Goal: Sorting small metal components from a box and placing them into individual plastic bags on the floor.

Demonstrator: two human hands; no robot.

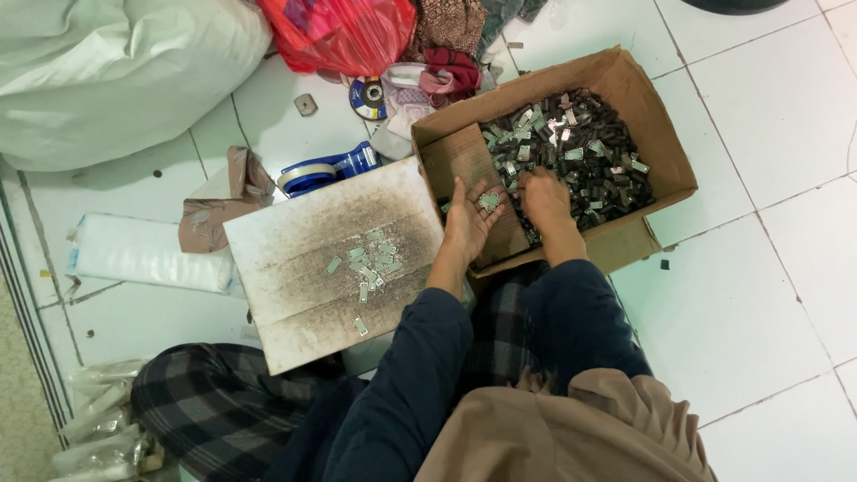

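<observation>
Down on the tiled floor, the left hand point(468, 219) lies palm up, cupping a few small metal clips point(488, 201) at the near edge of the cardboard box point(665, 152). Just right of it, the right hand point(544, 198) digs into the clip pile point(580, 147), fingers curled; its grasp is hidden. Left, loose clips point(370, 263) lie on a stained board point(295, 268).

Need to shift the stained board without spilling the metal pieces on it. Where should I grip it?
Take the board by its two bare short edges, left and right, from the sides, and keep it level. The metal pieces lie loose right of centre, so hold clear of them. The left hand is cupped just beyond its right edge.
</observation>
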